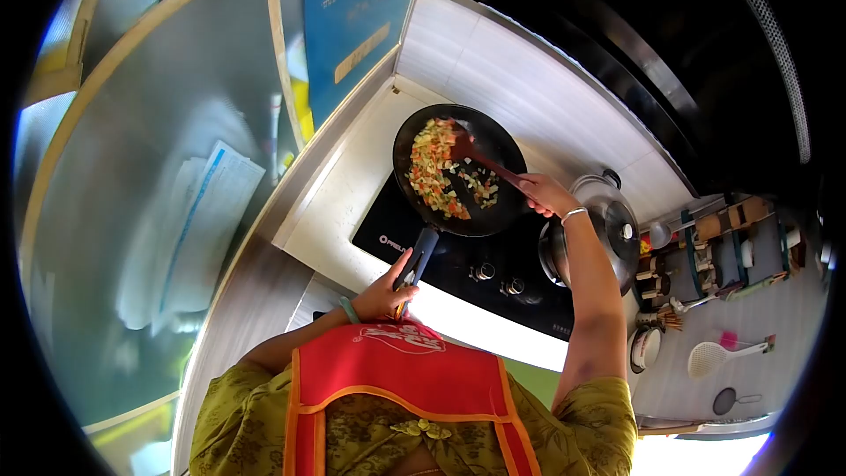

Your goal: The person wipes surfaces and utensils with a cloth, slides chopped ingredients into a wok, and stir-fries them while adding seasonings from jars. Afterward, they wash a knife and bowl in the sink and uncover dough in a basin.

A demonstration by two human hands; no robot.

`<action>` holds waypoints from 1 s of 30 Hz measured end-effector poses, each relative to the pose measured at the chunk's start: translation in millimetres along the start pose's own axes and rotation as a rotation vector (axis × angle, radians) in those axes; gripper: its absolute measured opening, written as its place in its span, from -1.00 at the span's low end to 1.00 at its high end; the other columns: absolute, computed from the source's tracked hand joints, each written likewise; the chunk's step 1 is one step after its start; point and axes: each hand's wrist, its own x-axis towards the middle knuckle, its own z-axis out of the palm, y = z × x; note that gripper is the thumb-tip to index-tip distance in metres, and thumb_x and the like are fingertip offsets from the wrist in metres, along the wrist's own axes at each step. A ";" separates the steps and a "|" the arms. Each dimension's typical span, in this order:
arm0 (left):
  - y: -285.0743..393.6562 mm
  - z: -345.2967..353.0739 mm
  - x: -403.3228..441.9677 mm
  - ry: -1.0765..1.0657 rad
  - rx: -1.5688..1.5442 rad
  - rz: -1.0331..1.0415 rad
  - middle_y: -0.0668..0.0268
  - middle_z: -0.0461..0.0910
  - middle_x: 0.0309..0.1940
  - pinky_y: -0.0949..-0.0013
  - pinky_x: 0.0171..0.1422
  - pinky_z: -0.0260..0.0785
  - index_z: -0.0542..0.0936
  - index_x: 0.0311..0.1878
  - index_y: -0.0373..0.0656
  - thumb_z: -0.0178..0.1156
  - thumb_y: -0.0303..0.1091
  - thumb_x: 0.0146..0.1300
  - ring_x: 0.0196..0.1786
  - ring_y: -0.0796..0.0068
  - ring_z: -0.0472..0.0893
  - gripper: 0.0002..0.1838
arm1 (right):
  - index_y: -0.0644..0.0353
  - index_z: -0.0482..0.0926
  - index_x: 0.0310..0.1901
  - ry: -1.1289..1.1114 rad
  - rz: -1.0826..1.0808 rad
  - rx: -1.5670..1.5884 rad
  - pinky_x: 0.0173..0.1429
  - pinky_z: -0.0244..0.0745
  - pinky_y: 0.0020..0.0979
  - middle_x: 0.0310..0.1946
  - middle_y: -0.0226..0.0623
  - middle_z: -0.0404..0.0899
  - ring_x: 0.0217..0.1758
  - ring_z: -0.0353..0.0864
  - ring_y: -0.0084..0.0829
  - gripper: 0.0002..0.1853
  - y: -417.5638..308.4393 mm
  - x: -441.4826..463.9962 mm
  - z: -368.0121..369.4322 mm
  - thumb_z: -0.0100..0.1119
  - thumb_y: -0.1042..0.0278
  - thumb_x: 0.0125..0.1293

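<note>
A dark frying pan [476, 222] stands over the left part of the black gas stove, with diced orange, green and pale vegetables [429, 167] spread mostly along its left side. My left hand [388, 291] is closed round the pan's handle [424, 254], which points toward my body. In my right hand [548, 197] is the handle of a reddish-brown spatula [495, 167]. Its blade rests among the vegetables near the pan's upper middle. Part of the blade is hidden by the food.
A lidded steel pot [608, 225] stands right of the pan, beneath my right forearm. Two knobs [482, 271] sit on the stove [538, 295] front. The range hood [617, 44] overhangs at upper right. Utensils, including a white skimmer [709, 359], hang on the right wall. A glass partition [176, 176] borders the left.
</note>
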 end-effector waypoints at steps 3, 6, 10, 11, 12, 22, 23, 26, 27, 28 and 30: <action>-2.7 -0.4 0.6 0.000 0.003 -0.005 0.26 0.43 -0.34 0.41 -0.17 0.36 -0.24 0.41 -0.06 0.11 -0.27 0.23 -0.32 0.51 0.43 -0.14 | 0.06 0.48 0.01 0.211 -0.513 -0.402 -0.60 0.28 -0.45 -0.61 -0.24 0.46 -0.73 0.35 -0.50 -0.70 -3.6 -6.3 2.8 -0.09 0.23 0.30; 1.9 2.9 0.7 0.047 0.056 -0.005 0.27 0.43 -0.36 0.41 -0.17 0.35 -0.23 0.41 -0.06 0.12 -0.28 0.22 -0.32 0.51 0.43 -0.14 | 0.10 0.50 -0.02 0.261 -0.772 -0.645 -0.44 0.39 -0.39 -0.57 -0.16 0.48 -0.68 0.42 -0.40 -0.70 -35.7 -52.0 -0.8 -0.03 0.23 0.27; -1.9 1.7 1.6 0.029 0.007 -0.021 0.26 0.43 -0.34 0.41 -0.17 0.35 -0.22 0.41 -0.06 0.13 -0.29 0.21 -0.32 0.52 0.43 -0.14 | 0.08 0.51 -0.01 0.003 -0.356 -0.443 -0.53 0.37 -0.41 -0.66 -0.29 0.45 -0.70 0.41 -0.45 -0.71 -55.0 -62.0 24.2 -0.06 0.27 0.27; -4.7 0.7 1.7 0.023 0.011 -0.021 0.26 0.43 -0.34 0.41 -0.17 0.35 -0.22 0.41 -0.06 0.13 -0.29 0.21 -0.32 0.52 0.43 -0.14 | 0.08 0.51 -0.01 -0.045 -0.197 -0.385 -0.59 0.33 -0.43 -0.69 -0.34 0.43 -0.71 0.40 -0.49 -0.71 -51.4 -54.9 29.2 -0.07 0.28 0.28; -8.0 0.1 2.0 0.026 -0.001 -0.016 0.26 0.43 -0.34 0.41 -0.17 0.35 -0.22 0.41 -0.06 0.13 -0.29 0.21 -0.33 0.52 0.43 -0.14 | 0.07 0.54 -0.05 -0.040 -0.201 -0.366 -0.67 0.28 -0.48 -0.71 -0.41 0.39 -0.74 0.37 -0.54 -0.72 -40.7 -45.9 22.8 -0.11 0.29 0.28; -4.1 0.2 3.5 0.043 0.068 0.006 0.21 0.46 -0.27 0.40 -0.14 0.36 -0.21 0.41 -0.07 0.13 -0.30 0.20 -0.33 0.50 0.44 -0.14 | 0.19 0.54 -0.42 0.156 0.079 -0.575 -0.67 0.27 -0.47 -0.74 -0.40 0.40 -0.77 0.36 -0.52 -0.78 -19.7 -53.6 -64.0 -0.02 0.24 0.18; -4.0 -0.1 2.9 0.040 0.070 0.006 0.21 0.46 -0.27 0.40 -0.14 0.36 -0.21 0.41 -0.07 0.13 -0.30 0.20 -0.33 0.50 0.44 -0.14 | 0.18 0.54 -0.42 0.098 0.136 -0.515 -0.67 0.28 -0.45 -0.74 -0.38 0.42 -0.77 0.38 -0.51 -0.79 -8.5 -38.4 -59.8 -0.02 0.24 0.18; -4.5 -0.3 3.5 0.036 0.073 0.031 0.21 0.46 -0.26 0.39 -0.13 0.36 -0.21 0.41 -0.06 0.13 -0.29 0.20 -0.32 0.50 0.44 -0.14 | 0.14 0.56 -0.38 0.191 -0.159 -0.478 -0.66 0.26 -0.43 -0.73 -0.36 0.45 -0.78 0.36 -0.52 -0.77 -4.7 -26.0 -15.5 -0.07 0.22 0.23; -7.6 -1.5 4.7 0.034 0.090 0.051 0.20 0.46 -0.25 0.38 -0.12 0.35 -0.21 0.41 -0.05 0.13 -0.29 0.20 -0.32 0.50 0.45 -0.14 | 0.12 0.57 -0.36 0.251 -0.389 -0.501 -0.67 0.24 -0.44 -0.73 -0.36 0.43 -0.78 0.35 -0.54 -0.76 -8.2 -23.1 -8.6 -0.08 0.22 0.25; -11.5 -3.4 5.4 0.021 0.089 0.027 0.19 0.45 -0.22 0.38 -0.12 0.36 -0.21 0.41 -0.05 0.12 -0.29 0.20 -0.31 0.48 0.45 -0.15 | 0.12 0.57 -0.36 0.249 -0.396 -0.504 -0.67 0.24 -0.44 -0.73 -0.36 0.43 -0.78 0.35 -0.54 -0.76 -7.4 -18.6 -14.5 -0.08 0.22 0.25; -5.2 -3.0 2.4 0.028 0.080 0.015 0.18 0.45 -0.21 0.37 -0.10 0.36 -0.20 0.41 -0.06 0.12 -0.29 0.20 -0.30 0.48 0.46 -0.15 | 0.07 0.58 -0.27 0.457 -0.942 -0.841 -0.68 0.17 -0.48 -0.76 -0.39 0.35 -0.81 0.25 -0.58 -0.76 5.8 -20.7 -32.7 -0.11 0.23 0.29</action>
